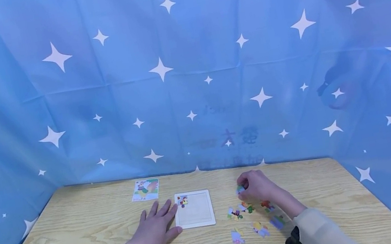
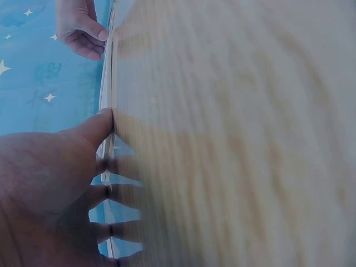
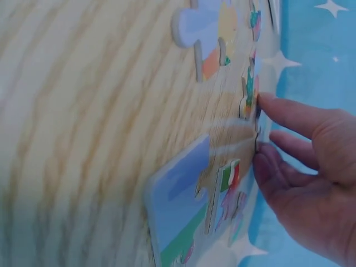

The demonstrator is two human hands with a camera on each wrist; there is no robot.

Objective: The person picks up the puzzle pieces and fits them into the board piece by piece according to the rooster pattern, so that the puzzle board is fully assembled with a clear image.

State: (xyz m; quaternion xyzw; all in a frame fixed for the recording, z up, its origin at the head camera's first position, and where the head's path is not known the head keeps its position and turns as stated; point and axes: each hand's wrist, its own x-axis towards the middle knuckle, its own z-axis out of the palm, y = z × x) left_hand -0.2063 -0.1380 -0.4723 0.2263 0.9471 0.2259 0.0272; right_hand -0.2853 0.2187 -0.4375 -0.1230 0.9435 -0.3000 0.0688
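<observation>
Puzzle piece sits at your right hand's fingertips, pinched between thumb and curled fingers, beyond the loose pieces. Your left hand rests, fingers spread, at the white tray's left edge.

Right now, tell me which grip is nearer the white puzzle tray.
Left. The left grip lies with its fingers at the left edge of the white puzzle tray; the right grip is apart, to its right, at a puzzle piece.
</observation>
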